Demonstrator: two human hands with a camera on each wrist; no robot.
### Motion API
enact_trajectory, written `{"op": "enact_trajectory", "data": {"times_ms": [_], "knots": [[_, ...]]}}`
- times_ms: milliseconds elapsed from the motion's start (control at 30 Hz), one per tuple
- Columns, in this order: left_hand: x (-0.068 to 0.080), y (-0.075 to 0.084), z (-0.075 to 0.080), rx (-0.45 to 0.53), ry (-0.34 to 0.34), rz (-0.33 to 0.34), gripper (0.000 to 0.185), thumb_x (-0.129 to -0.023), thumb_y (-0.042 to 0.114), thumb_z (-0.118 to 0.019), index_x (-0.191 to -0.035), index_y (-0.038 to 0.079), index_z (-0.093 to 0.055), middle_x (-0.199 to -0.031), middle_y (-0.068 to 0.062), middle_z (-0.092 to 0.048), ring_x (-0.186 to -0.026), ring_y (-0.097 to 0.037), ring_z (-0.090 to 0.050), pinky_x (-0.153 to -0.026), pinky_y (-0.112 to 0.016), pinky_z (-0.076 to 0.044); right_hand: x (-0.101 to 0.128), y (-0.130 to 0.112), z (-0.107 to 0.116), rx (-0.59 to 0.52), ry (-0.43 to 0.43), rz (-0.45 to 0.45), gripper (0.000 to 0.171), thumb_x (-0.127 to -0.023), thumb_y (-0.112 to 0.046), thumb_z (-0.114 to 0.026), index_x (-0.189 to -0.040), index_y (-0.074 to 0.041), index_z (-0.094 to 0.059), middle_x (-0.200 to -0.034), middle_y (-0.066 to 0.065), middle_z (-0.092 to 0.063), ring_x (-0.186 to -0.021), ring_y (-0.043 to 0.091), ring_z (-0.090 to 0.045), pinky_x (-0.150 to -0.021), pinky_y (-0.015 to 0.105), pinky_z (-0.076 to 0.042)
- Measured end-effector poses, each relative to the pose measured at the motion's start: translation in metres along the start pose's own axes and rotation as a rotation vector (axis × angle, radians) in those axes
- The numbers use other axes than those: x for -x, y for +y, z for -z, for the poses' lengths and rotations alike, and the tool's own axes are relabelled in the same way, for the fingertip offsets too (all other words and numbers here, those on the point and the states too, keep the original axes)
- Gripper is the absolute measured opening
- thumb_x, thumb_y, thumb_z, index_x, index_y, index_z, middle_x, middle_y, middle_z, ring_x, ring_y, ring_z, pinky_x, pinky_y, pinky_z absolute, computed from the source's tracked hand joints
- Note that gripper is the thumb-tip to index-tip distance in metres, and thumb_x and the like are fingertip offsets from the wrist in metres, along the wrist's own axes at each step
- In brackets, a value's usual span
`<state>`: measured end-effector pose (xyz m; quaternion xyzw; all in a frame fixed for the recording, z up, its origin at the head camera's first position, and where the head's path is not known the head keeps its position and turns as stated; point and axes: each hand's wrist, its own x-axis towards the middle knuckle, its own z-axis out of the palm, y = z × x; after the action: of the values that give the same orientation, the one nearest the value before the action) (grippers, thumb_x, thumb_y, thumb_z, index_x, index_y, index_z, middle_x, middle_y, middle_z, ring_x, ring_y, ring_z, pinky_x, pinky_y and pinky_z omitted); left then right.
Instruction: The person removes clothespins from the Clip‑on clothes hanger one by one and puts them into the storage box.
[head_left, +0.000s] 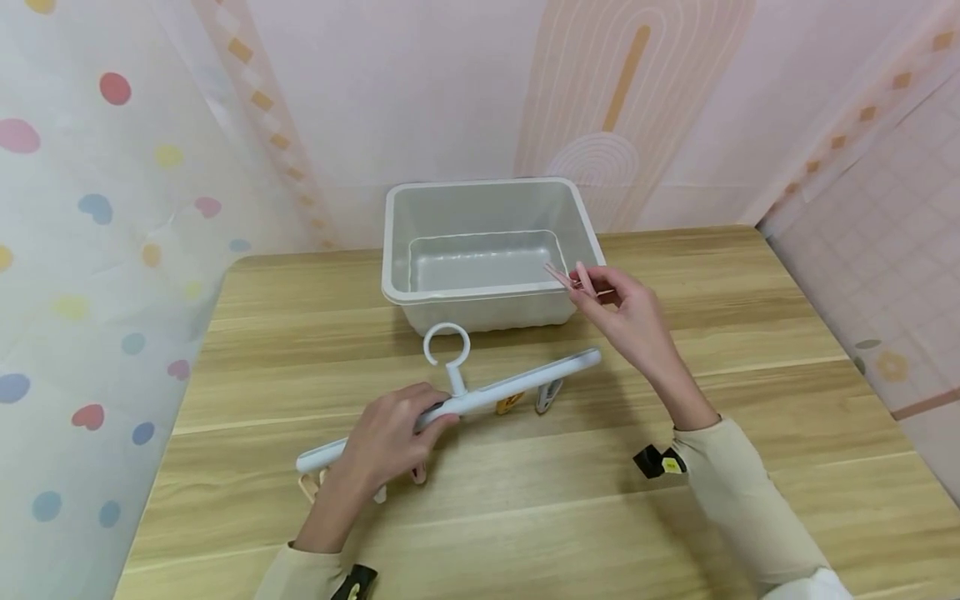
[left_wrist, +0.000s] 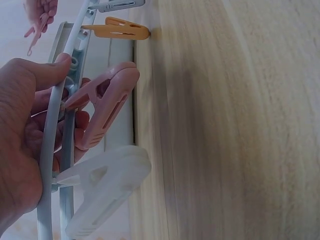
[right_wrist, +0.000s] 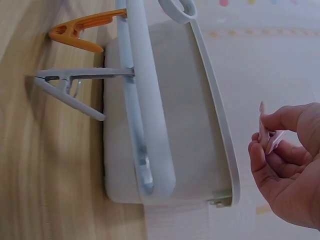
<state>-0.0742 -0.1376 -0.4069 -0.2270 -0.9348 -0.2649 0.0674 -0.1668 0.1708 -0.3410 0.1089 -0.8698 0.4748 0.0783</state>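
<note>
My left hand grips the middle of a pale blue bar hanger, which is tilted above the table with its round hook up. Along its underside hang clips: a grey clip, an orange clip, a pink clip, a white clip and a beige one at the left end. In my right hand, thumb and fingers pinch a separate pink clothespin, apart from the hanger and near the front right rim of a grey bin.
The bin stands at the back of a wooden table, close to the patterned wall covering. No items show on the visible part of its floor. The table's back edge runs along that wall.
</note>
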Motion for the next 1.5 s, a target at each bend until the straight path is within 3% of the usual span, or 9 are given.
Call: {"op": "enact_trajectory", "data": {"times_ms": [467, 767, 1300, 1500], "knots": [[0.000, -0.001, 0.000, 0.001, 0.013, 0.014, 0.017, -0.089, 0.027, -0.077, -0.099, 0.013, -0.075, -0.088, 0.006, -0.071, -0.069, -0.001, -0.056, -0.063, -0.023, -0.050, -0.030, -0.018, -0.015, 0.084, -0.057, 0.068, 0.028, -0.095, -0.012, -0.067, -0.121, -0.001, -0.065, -0.111, 0.015, -0.069, -0.094, 0.028, -0.067, -0.081, 0.034, -0.054], [-0.001, 0.000, 0.000, 0.003, 0.024, 0.013, 0.017, -0.089, 0.027, -0.077, -0.099, 0.013, -0.075, -0.086, 0.005, -0.070, -0.068, -0.002, -0.054, -0.063, -0.023, -0.049, -0.050, -0.022, -0.021, 0.161, -0.085, 0.082, 0.034, -0.096, -0.012, -0.065, -0.127, 0.001, -0.064, -0.113, 0.018, -0.069, -0.097, 0.030, -0.068, -0.085, 0.042, -0.057], [-0.003, 0.000, -0.001, 0.012, 0.024, 0.016, 0.017, -0.088, 0.025, -0.078, -0.098, 0.012, -0.075, -0.087, 0.005, -0.071, -0.067, -0.002, -0.054, -0.062, -0.022, -0.049, -0.072, -0.022, -0.026, 0.249, -0.133, 0.065, 0.029, -0.098, -0.016, -0.064, -0.122, 0.001, -0.067, -0.117, 0.018, -0.070, -0.100, 0.031, -0.066, -0.090, 0.043, -0.055], [-0.004, -0.001, -0.001, 0.002, 0.023, 0.006, 0.016, -0.088, 0.026, -0.078, -0.098, 0.013, -0.075, -0.085, 0.007, -0.069, -0.066, 0.000, -0.053, -0.062, -0.021, -0.049, -0.078, -0.016, -0.030, 0.258, -0.134, 0.051, 0.030, -0.097, -0.017, -0.065, -0.121, 0.002, -0.067, -0.113, 0.019, -0.071, -0.097, 0.029, -0.064, -0.085, 0.042, -0.053]]}}
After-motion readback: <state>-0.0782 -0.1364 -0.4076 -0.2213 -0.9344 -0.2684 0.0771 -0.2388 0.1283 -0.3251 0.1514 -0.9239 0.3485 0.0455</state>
